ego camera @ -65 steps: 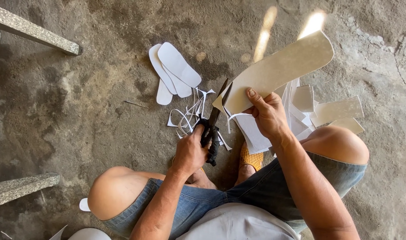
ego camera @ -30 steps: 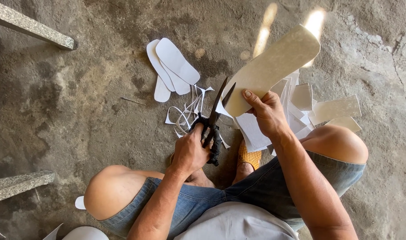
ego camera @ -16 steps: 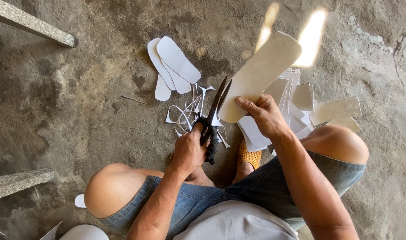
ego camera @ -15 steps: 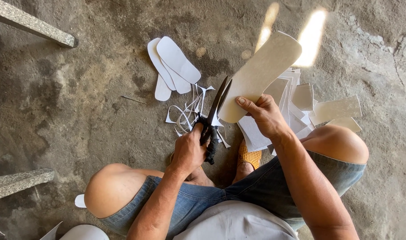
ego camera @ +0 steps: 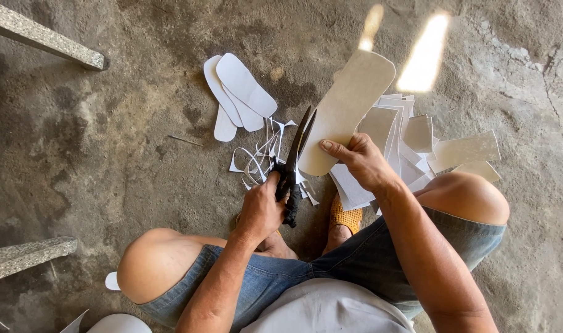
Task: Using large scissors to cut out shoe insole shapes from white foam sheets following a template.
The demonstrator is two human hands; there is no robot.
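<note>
Finished soles [ego camera: 239, 92] stacked on the floor [ego camera: 108, 154], far left. Left hand [ego camera: 261, 209], fingers clamped on black scissors [ego camera: 292, 166], blades slightly open at the sole sheet [ego camera: 346, 111]. Right hand [ego camera: 361, 161] pinches that sheet's lower end, held off the floor. Looks light, semi-stiff, probably card; grip near the cut. Blanks [ego camera: 429, 145] piled right.

Brightness: even daylight, moderately bright, with soft shade across the rough grey concrete floor [ego camera: 108, 154].
Glare: two blown-out sun patches [ego camera: 424, 52] at top right.
Shadows: dim and diffuse beneath the person's bent knees.
Focus: sharp throughout, no motion blur.
Distortion: slight wide-angle stretching toward the edges.
</note>
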